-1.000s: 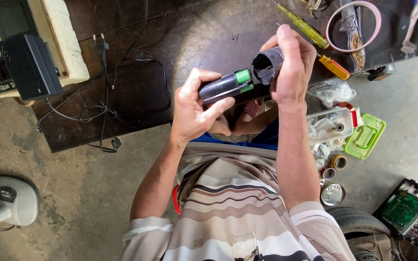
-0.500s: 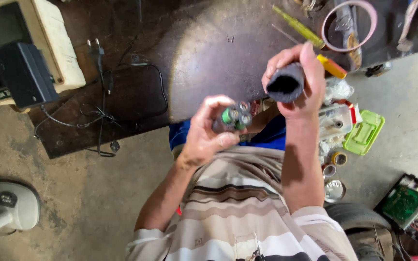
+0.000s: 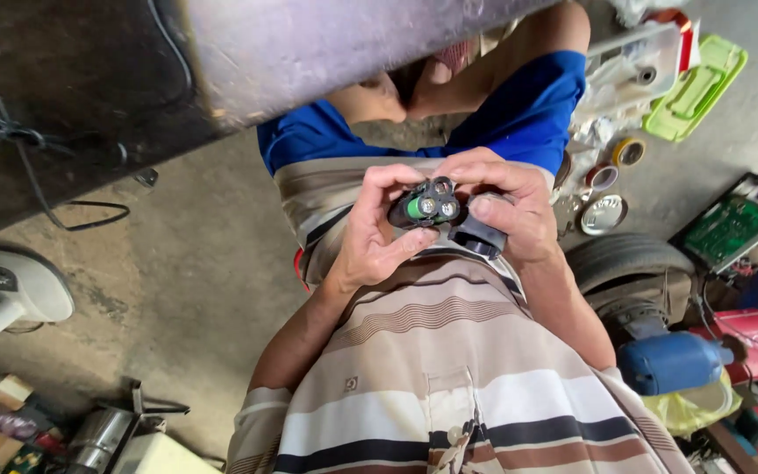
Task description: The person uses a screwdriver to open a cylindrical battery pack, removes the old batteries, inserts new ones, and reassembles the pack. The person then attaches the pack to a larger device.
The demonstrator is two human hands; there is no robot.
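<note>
Far left, a white fan base (image 3: 10,290) sits on the concrete. Centre frame, the left hand (image 3: 377,230) comes up from the lower left, wrist bent, fingers curled tight around the cell bundle (image 3: 427,204), its green end facing the camera. Just right, touching it, the right hand (image 3: 511,211) curls closed over the black casing (image 3: 477,235), thumb flat on top. Far right, a green circuit board (image 3: 730,226) lies.
</note>
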